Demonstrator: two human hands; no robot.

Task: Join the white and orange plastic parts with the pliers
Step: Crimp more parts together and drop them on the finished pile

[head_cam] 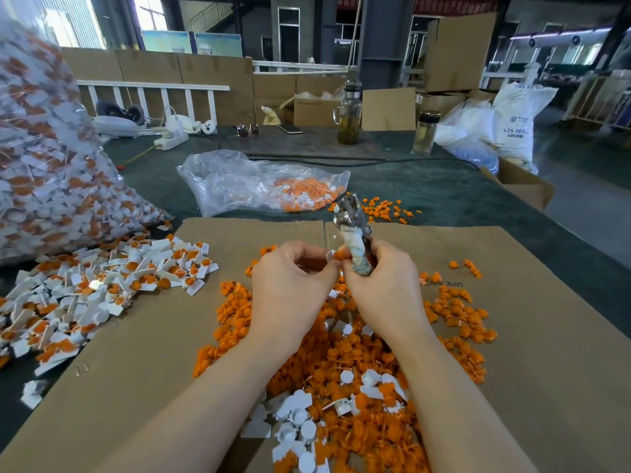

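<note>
At centre frame, the right hand (382, 278) grips the pliers (353, 230) upright, head pointing up-frame. Just left of their handle, the left hand (290, 281) pinches a white part (330, 256) touching an orange part (339, 256), below the head.

Upright pliers (351, 230), white-orange part (336, 256) beside handles.

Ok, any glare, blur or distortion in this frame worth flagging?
Head view: wide-angle bending at the edges, the big bag at left smeared; glare off the pliers head and the windows blown out; both hands and the parts pile are sharp.
</note>
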